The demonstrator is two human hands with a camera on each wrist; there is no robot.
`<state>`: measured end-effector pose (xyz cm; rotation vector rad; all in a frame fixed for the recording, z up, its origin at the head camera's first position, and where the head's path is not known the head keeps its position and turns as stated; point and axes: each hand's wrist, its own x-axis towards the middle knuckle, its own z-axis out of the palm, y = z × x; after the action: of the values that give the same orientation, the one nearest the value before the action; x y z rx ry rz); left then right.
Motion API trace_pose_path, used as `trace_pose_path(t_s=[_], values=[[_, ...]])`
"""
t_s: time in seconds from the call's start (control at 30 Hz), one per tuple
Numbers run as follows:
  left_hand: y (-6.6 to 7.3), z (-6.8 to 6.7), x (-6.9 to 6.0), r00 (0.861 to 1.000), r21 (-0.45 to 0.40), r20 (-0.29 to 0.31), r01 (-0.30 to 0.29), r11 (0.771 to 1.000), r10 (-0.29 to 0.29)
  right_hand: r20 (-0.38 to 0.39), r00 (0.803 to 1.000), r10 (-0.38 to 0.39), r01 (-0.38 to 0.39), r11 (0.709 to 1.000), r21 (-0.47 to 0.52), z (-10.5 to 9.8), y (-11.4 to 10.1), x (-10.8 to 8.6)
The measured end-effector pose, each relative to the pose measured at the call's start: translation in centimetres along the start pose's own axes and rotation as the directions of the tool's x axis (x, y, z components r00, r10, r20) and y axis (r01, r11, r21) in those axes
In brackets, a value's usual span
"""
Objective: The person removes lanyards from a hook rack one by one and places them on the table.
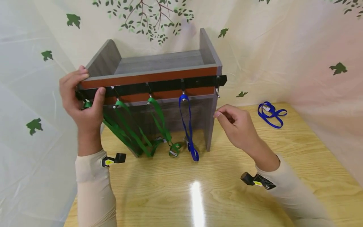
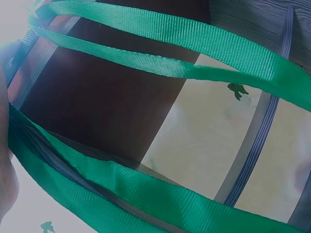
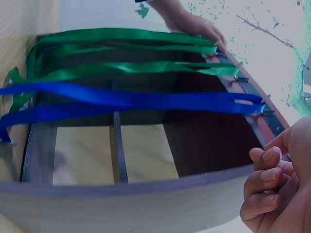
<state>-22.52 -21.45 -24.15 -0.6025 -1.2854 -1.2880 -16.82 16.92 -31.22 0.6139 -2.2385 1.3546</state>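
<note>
A grey wooden shelf unit (image 1: 158,61) stands on the table with a black hook rail (image 1: 167,84) across its front. My left hand (image 1: 82,97) grips its left end, thumb over the rail and fingers at the side panel. Green lanyards (image 1: 160,118) hang from the left hooks, one partly behind that hand. On the hook right of them hangs a blue lanyard (image 1: 189,126), its lower end on the table. The right-end hook (image 1: 217,91) is bare. Beside the right panel is my right hand (image 1: 238,126), fingers loosely curled, holding nothing visible.
Another blue lanyard (image 1: 272,115) lies bunched on the wooden table (image 1: 158,189) at the right. A light cloth backdrop (image 1: 269,47) with leaf prints rises behind the shelf unit and along both sides.
</note>
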Motion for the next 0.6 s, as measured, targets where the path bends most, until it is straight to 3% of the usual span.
trace_pose_path(t_s=[0.47,0.6], values=[[-0.1,0.2,0.0,1.000,-0.005,-0.019,-0.016,1.000,0.016,0.121,0.992,-0.030,0.037,0.998,-0.051,1.9,-1.0,-0.7],[-0.1,0.2,0.0,1.000,-0.005,-0.009,-0.002,1.000,0.002,0.154,0.987,-0.037,0.054,0.993,-0.106,2.3,-1.4,-1.1]])
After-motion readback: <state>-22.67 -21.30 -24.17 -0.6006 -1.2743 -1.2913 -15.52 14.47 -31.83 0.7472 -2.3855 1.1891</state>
